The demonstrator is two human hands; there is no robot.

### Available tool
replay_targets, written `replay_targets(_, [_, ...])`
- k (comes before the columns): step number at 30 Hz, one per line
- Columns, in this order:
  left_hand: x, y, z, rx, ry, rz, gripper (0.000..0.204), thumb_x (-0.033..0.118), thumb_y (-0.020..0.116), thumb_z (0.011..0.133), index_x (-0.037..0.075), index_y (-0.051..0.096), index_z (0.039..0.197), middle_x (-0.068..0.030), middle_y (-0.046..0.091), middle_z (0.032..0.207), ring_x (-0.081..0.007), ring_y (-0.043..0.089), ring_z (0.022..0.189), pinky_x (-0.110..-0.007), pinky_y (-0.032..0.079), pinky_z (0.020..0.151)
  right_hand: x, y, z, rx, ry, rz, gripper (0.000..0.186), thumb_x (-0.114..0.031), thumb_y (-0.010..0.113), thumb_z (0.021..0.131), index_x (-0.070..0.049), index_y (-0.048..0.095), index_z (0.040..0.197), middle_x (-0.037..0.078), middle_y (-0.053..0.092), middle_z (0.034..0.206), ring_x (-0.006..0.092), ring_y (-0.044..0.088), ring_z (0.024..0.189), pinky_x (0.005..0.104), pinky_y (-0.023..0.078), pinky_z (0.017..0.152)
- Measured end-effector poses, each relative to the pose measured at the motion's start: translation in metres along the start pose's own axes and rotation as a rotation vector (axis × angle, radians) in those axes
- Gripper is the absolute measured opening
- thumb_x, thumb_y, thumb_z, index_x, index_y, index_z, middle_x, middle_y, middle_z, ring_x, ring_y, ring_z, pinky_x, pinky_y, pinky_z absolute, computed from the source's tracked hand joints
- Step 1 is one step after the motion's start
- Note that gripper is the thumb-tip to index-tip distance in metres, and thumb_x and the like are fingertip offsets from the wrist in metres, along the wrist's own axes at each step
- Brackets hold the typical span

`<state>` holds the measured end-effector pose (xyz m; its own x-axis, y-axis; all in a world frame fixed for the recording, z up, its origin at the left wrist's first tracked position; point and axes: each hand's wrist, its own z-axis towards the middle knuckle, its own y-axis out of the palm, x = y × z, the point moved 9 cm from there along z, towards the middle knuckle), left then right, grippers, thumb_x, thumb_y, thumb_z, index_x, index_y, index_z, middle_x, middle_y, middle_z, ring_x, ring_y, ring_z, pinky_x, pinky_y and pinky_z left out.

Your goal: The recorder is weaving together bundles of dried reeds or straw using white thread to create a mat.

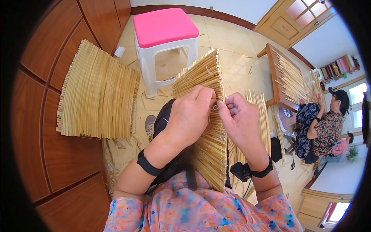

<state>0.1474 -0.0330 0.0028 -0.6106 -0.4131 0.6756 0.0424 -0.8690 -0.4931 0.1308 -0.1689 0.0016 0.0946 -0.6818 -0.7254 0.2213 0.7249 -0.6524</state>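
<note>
A mat of straw-coloured reed stalks (210,154) stands on edge across my lap, its cut ends facing up and to the right. Pale string (215,106) runs between my fingertips at that edge. My left hand (189,114) is closed in a pinch on the string, with its back toward the camera and its fingertips partly hidden. Close beside it, my right hand (241,116) pinches the string between thumb and forefinger, while its other fingers curl. Both hands touch or nearly touch the stalk ends. Short string ends stick out of the mat farther up.
Another reed mat (98,92) leans against wooden cabinets (63,104) on the left. A white stool with a pink seat (166,27) stands ahead. Loose stalks (259,116) lie right of my lap. Another person (328,120) sits by a stalk-covered wooden table (272,73). Scraps litter the floor.
</note>
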Motion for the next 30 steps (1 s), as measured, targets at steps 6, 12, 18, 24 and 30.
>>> replay_targets(6, [0.001,-0.025,0.006,0.204,0.111,0.229,0.01,0.0,0.061,0.085,0.004,0.058,0.094,-0.0129,0.06,0.083,-0.0327,0.064,0.07,-0.039,0.052,0.058,0.001,-0.002,-0.002,0.013,-0.004,-0.019,0.019,-0.014,0.071,0.086,0.0,0.059,0.081,0.014,0.064,0.063,0.0243,0.064,0.053,0.033,0.05,0.052])
replay_targets(12, [-0.014,-0.02,0.008,0.139,-0.082,-0.161,0.006,0.001,0.061,0.089,0.002,0.057,0.092,-0.0153,0.06,0.086,-0.0351,0.063,0.076,-0.04,0.05,0.063,-0.003,-0.004,-0.002,-0.028,-0.006,0.016,0.019,-0.015,0.071,0.088,0.0,0.06,0.083,0.01,0.064,0.064,0.0162,0.063,0.053,0.0291,0.049,0.052])
replay_targets(18, [-0.021,-0.014,0.012,0.081,-0.082,-0.197,0.005,-0.002,0.059,0.092,0.0,0.056,0.095,-0.0101,0.056,0.072,-0.0196,0.057,0.063,-0.03,0.047,0.059,0.008,-0.009,0.0,-0.123,0.094,0.155,0.02,-0.018,0.071,0.089,0.001,0.064,0.085,0.003,0.064,0.064,0.0058,0.056,0.054,0.0227,0.047,0.052])
replay_targets(24, [-0.02,-0.016,0.012,0.039,-0.072,-0.095,0.006,0.002,0.06,0.09,0.001,0.056,0.094,-0.0186,0.063,0.085,-0.0388,0.064,0.08,-0.045,0.051,0.067,-0.008,-0.004,0.006,-0.085,0.011,-0.01,0.025,-0.02,0.072,0.088,0.001,0.062,0.08,0.007,0.06,0.062,0.0112,0.056,0.052,0.0266,0.046,0.051])
replay_targets(30, [-0.025,-0.016,0.001,-0.102,0.046,0.078,0.003,0.004,0.063,0.09,0.002,0.062,0.092,-0.0151,0.065,0.082,-0.031,0.064,0.07,-0.035,0.049,0.06,-0.028,-0.002,0.01,-0.018,-0.172,-0.283,0.028,-0.017,0.069,0.086,0.001,0.053,0.071,0.019,0.057,0.061,0.0344,0.058,0.052,0.0405,0.045,0.049])
